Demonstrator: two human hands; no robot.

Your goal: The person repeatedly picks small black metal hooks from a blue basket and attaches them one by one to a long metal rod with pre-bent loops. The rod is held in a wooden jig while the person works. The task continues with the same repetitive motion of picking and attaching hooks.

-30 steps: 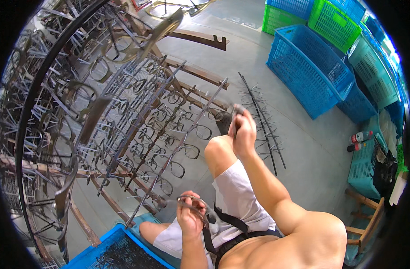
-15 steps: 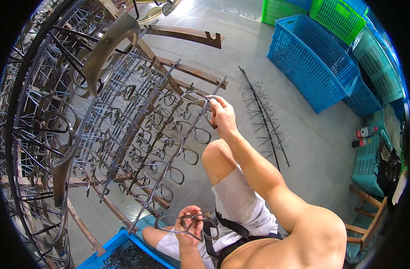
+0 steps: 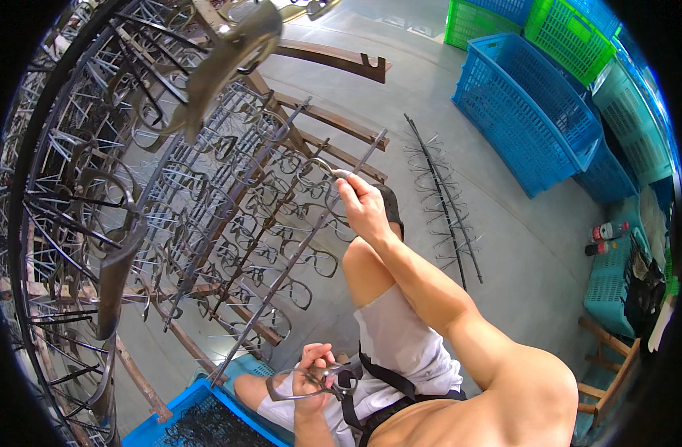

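In my left hand (image 3: 308, 381), low in front of my lap, the fingers are closed on a grey metal-look eyeglass frame (image 3: 275, 385); they partly cover its middle. My right hand (image 3: 365, 211) reaches forward and pinches another eyeglass frame (image 3: 316, 165) near the top of a slanting rack bar (image 3: 296, 249). Part of that frame is hidden behind the fingers, and I cannot tell whether it touches the bar. Below it, several eyeglass frames (image 3: 320, 261) hang along the bar and the bars behind it.
More bars loaded with frames and large blurred frames (image 3: 229, 59) crowd the left. A blue crate (image 3: 156, 430) holding thin black pieces stands near my left knee. A bar with thin prongs (image 3: 439, 190) lies on the floor. Blue crates (image 3: 505, 127) stand far right, near bottles (image 3: 609, 231).
My right hand has shifted slightly down and inward toward the rack bar with its frame. The frame in my left hand has turned and tilted. The view has moved a little.
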